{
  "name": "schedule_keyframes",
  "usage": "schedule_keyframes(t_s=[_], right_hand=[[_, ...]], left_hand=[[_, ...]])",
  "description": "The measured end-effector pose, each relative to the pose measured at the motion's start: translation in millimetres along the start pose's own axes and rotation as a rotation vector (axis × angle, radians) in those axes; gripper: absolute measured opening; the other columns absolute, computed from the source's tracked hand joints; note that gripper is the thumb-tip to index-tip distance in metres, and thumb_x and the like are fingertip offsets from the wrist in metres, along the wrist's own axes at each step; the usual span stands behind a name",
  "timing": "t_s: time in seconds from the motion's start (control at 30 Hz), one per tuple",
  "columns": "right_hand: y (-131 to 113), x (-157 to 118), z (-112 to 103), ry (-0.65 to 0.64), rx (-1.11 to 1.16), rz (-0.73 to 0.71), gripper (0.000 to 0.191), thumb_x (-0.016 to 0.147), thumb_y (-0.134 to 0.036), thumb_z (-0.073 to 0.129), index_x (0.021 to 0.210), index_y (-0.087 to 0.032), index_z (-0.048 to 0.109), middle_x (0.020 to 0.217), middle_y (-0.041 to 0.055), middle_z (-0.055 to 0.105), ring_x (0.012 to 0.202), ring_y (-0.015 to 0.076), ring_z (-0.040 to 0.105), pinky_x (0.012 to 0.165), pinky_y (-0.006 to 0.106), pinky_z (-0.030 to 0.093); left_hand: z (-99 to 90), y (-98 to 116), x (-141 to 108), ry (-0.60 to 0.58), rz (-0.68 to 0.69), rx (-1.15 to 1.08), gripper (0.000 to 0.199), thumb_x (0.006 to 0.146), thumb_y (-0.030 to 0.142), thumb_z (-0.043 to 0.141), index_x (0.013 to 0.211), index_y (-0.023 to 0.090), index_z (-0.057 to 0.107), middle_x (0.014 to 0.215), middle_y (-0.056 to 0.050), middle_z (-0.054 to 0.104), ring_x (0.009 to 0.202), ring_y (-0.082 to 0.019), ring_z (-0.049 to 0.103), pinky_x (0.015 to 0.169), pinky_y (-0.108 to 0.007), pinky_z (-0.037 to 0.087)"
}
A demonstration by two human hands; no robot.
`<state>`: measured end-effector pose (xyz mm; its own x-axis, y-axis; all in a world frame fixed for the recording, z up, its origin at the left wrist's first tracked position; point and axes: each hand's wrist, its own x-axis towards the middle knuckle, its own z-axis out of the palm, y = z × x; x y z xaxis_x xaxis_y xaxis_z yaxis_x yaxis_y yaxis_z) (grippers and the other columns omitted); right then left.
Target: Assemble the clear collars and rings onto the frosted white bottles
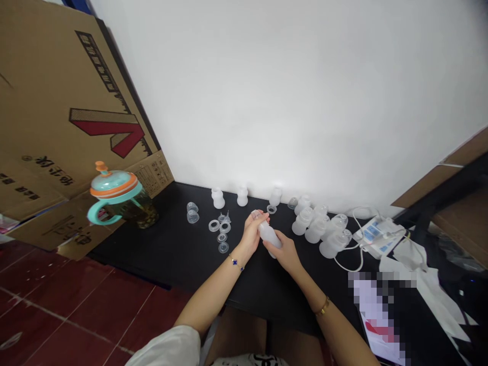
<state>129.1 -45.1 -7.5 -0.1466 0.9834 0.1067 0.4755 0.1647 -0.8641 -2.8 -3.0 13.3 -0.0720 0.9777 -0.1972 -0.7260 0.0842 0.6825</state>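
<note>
White sleeve (163, 348) right at the bottom of view, and both hands are together: left hand (251, 235) on the far tip, right hand (284, 250) nearer, clamped on a frosted plastic bottle (270, 236) slanting far-left to near-right over the black bench (183, 256).

Two hands (249, 236), one frosted bottle (269, 235) (held), three upright white pieces (242, 196).

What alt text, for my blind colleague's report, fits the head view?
Two bare hands, the left hand and right hand, hold a frosted plastic bottle above a black table. Clear rings lie to the left, more frosted bottles cluster to the right, and a teal-and-orange lidded mug sits at far left.
</note>
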Motion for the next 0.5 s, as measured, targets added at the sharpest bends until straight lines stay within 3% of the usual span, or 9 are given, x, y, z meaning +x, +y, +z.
schedule_keyframes(t_s=[0.5], right_hand=[[-1.0, 0.4, 0.4, 0.01, 0.044, 0.038, 0.041, 0.08, -0.046, 0.067, 0.111, -0.02, 0.069, 0.098, 0.0052, 0.074, 0.087, 0.0253, 0.067, 0.076, 0.034, 0.048]], left_hand=[[0.9, -4.1, -2.4, -0.016, 0.001, 0.038, 0.047, 0.056, 0.028, 0.095, 0.09, 0.017, 0.064, 0.074, 0.002, 0.065, 0.07, -0.012, 0.064, 0.068, -0.025, 0.049]])
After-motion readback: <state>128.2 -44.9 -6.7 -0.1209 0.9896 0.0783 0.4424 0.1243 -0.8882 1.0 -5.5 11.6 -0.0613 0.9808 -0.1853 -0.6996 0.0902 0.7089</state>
